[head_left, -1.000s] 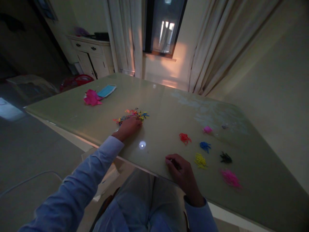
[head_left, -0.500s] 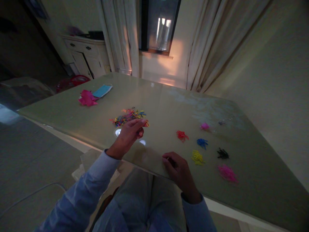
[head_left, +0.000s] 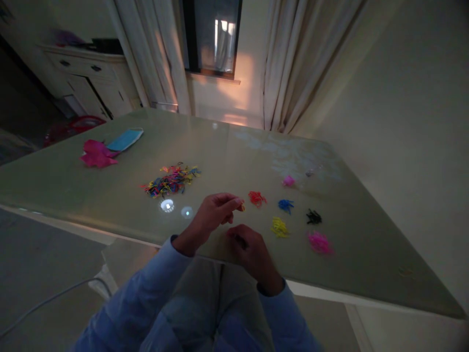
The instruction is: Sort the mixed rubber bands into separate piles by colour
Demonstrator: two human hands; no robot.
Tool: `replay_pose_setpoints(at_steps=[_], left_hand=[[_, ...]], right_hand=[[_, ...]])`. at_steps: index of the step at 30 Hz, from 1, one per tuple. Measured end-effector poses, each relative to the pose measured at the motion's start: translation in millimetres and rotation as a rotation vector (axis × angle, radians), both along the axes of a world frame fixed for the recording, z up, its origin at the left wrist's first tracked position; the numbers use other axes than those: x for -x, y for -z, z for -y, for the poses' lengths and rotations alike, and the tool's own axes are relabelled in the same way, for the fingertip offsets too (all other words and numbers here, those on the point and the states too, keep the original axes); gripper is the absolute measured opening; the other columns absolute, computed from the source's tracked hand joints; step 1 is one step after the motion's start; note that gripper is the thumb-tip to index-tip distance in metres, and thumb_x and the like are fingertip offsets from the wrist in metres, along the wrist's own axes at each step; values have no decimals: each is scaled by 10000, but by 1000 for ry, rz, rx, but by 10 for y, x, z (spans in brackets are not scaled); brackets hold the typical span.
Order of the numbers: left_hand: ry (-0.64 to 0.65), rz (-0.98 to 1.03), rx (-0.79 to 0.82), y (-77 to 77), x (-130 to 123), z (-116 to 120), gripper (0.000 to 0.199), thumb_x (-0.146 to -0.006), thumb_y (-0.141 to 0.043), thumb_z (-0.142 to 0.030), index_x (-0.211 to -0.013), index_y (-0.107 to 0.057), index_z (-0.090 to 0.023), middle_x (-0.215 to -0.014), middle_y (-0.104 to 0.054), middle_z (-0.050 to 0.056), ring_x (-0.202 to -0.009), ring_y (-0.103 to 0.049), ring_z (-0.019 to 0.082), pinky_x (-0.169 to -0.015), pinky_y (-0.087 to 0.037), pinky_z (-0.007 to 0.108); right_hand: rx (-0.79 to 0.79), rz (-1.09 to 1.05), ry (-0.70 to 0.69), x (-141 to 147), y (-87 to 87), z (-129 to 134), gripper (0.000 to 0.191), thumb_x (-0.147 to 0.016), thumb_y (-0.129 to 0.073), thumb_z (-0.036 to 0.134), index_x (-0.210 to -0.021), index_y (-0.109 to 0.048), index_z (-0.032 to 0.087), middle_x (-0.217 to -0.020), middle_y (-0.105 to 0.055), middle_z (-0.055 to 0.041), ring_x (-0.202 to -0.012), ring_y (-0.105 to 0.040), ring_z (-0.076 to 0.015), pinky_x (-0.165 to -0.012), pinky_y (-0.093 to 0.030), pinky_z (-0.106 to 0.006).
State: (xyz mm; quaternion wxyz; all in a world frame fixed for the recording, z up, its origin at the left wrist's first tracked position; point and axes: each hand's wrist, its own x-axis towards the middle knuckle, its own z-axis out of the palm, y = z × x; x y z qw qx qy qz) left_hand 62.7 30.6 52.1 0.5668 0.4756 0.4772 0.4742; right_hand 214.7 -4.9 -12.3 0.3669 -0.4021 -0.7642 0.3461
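Note:
My left hand [head_left: 216, 213] pinches a few small rubber bands [head_left: 242, 206], yellow and reddish, between thumb and fingertips above the table. Just below and to its right, my right hand [head_left: 251, 248] is curled near the table's front edge; whatever may be in its fingers is hidden. A mixed heap of coloured rubber bands [head_left: 171, 180] lies to the left. On the right are separate small piles: red bands [head_left: 257, 198], blue bands [head_left: 286, 205], yellow bands [head_left: 280, 227], black bands [head_left: 313, 216] and pink bands [head_left: 320, 243].
A blue face mask [head_left: 125, 140] and a crumpled pink piece [head_left: 98, 153] lie at the table's far left. Behind the piles sit a small pink bundle [head_left: 288, 181] and a clear crumpled scrap [head_left: 309, 172]. The glossy table [head_left: 220, 156] faces a curtained window.
My left hand has moved away from the mixed heap towards the right, carrying the pinched rubber bands close to my right hand. The view has turned to the right.

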Motion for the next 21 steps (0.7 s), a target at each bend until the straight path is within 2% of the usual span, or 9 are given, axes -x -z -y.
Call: replay_pose_setpoints(at_steps=[4, 7, 10, 13, 17, 21], left_hand=[[287, -280, -182, -8, -414, -198, 263, -821, -586, -359, -767, -701, -130, -693, -675, 22, -505, -528, 80, -483, -390, 191], [416, -510, -372, 43, -732, -352, 209, -821, -572, -271, -783, -725, -133, -752, -714, 38, -629, -600, 115, -608, -444, 216], [485, -690, -439, 148, -944, -459, 209, -824, -565, -232, -816, -748, -132, -793, -739, 52, -693, -630, 139, -648, -442, 229], [535, -767, -424, 237, -1021, -503, 211, -825, -571, -233, -846, -759, -139, -820, -750, 50, -711, -641, 147, -652, -444, 230], [577, -770, -390, 265, -1011, -505, 225, -832, -581, -239, -879, -765, -119, -851, -757, 70, -737, -655, 157, -683, -457, 235], [615, -758, -389, 257, -1007, -494, 222, -828, -587, -230, -889, -770, -118, -868, -764, 78, -748, -663, 155, -705, -465, 231]], right_hand=[[-21, 91, 11, 16, 45, -17, 145, -861, -535, 181, -873, -680, 181, -799, -700, -41, -671, -604, -147, -651, -449, -246], [1, 185, 13, 19, 87, -26, 155, -810, -549, 141, -835, -700, 164, -777, -727, -65, -694, -648, -194, -662, -479, -279], [-13, 186, -6, 18, 92, -22, 300, -759, -553, 90, -997, -720, 163, -999, -753, -101, -904, -688, -257, -776, -519, -320], [-15, 156, 10, 18, 64, -11, 391, -758, -560, 80, -1110, -705, 169, -1129, -728, -110, -1030, -675, -274, -862, -520, -335], [31, 169, -10, 19, 45, -3, 339, -775, -577, 98, -1075, -723, 158, -1079, -746, -107, -982, -700, -269, -848, -536, -329], [-7, 178, -1, 21, 53, -4, 374, -768, -572, 73, -1105, -714, 154, -1121, -735, -104, -1043, -682, -269, -900, -520, -334]])
